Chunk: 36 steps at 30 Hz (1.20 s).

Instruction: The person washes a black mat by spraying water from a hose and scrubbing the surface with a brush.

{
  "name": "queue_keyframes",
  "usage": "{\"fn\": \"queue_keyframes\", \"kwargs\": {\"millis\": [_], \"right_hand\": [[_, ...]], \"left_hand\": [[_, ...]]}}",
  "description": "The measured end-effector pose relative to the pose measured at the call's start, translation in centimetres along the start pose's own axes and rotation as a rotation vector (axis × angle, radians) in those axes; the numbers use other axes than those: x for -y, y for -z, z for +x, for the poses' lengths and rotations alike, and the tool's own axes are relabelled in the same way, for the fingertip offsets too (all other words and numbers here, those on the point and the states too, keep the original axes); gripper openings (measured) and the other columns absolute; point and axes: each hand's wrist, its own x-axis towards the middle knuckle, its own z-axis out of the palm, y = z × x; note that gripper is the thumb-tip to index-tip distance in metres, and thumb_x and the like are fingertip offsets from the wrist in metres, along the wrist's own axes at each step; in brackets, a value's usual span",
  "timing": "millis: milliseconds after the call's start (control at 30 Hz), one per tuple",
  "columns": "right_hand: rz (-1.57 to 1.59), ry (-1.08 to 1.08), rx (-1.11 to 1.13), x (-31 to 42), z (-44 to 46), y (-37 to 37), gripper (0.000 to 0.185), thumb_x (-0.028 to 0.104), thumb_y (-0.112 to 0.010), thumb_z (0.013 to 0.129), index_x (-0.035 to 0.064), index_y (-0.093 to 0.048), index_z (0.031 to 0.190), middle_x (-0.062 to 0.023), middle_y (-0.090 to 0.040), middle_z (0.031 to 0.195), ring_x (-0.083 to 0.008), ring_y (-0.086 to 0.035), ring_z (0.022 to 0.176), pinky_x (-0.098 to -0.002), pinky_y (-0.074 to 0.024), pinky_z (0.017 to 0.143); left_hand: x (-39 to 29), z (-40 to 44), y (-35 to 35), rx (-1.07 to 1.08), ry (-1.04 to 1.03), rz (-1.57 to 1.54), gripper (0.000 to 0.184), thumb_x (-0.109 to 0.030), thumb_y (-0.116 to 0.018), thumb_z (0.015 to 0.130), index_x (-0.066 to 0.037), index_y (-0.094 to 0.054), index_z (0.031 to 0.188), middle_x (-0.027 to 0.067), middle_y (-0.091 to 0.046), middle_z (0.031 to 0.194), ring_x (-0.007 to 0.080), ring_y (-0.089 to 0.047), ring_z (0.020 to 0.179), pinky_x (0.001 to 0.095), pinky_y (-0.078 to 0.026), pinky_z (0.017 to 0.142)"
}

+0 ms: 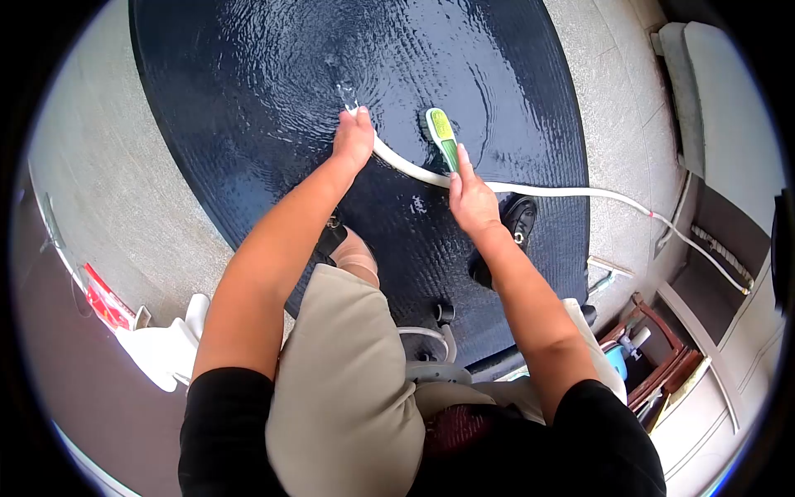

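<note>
Near the top centre my left hand is closed around the end of a white hose, and water runs from its tip onto a dark ribbed mat. My right hand is closed on the handle of a green and white brush. The brush head points away from me over the wet mat, its bristle side facing down and to the left. The hose passes beneath my right hand and runs off to the right. Ripples spread in the water around the hose tip.
My shoes stand on the mat, with a wheeled seat base between my legs. White and red items lie at the lower left. At the right are a wooden crate and a squeegee-like tool.
</note>
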Motion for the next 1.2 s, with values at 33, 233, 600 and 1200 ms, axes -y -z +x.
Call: {"fn": "queue_keyframes", "kwargs": {"millis": [33, 233, 600, 1200], "right_hand": [[0.145, -0.011, -0.097, -0.4, -0.3, -0.5, 0.057, 0.028, -0.043, 0.097, 0.0295, -0.02, 0.149, -0.022, -0.064, 0.089, -0.0398, -0.064, 0.08, -0.0485, -0.0514, 0.076], [0.004, -0.035, -0.122, -4.1, -5.1, -3.8, 0.054, 0.029, -0.047, 0.096, 0.0321, -0.03, 0.147, -0.0207, -0.062, 0.086, -0.0381, -0.064, 0.074, -0.0473, -0.0532, 0.067], [-0.057, 0.087, -0.185, 8.8, 18.9, 7.6, 0.044, 0.035, -0.039, 0.099, 0.0303, -0.038, 0.142, -0.0181, -0.067, 0.096, -0.0357, -0.064, 0.09, -0.0468, -0.0495, 0.081], [-0.132, 0.306, -0.17, 13.9, 22.5, 7.3, 0.045, 0.031, -0.044, 0.098, 0.0301, -0.038, 0.142, -0.019, -0.064, 0.086, -0.0369, -0.065, 0.08, -0.0463, -0.0516, 0.074]], "left_hand": [[-0.6, -0.2, -0.2, -0.027, 0.055, 0.067, 0.052, -0.04, -0.039, 0.097, 0.006, -0.044, 0.119, 0.0306, -0.057, 0.117, 0.0424, -0.055, 0.112, 0.0459, -0.042, 0.096], [-3.2, -2.0, -3.1, 0.158, -0.074, 0.296, 0.049, -0.036, -0.049, 0.094, 0.008, -0.044, 0.115, 0.031, -0.06, 0.109, 0.044, -0.058, 0.106, 0.0463, -0.045, 0.093], [-9.1, -0.5, -3.8, 0.197, -0.254, 0.357, 0.045, -0.037, -0.046, 0.095, 0.005, -0.046, 0.111, 0.0285, -0.065, 0.096, 0.0442, -0.063, 0.092, 0.0497, -0.049, 0.083], [-8.8, 3.6, -1.2, 0.145, -0.12, 0.36, 0.047, -0.041, -0.05, 0.092, 0.003, -0.052, 0.108, 0.0232, -0.067, 0.095, 0.0389, -0.065, 0.091, 0.0483, -0.05, 0.081]]}}
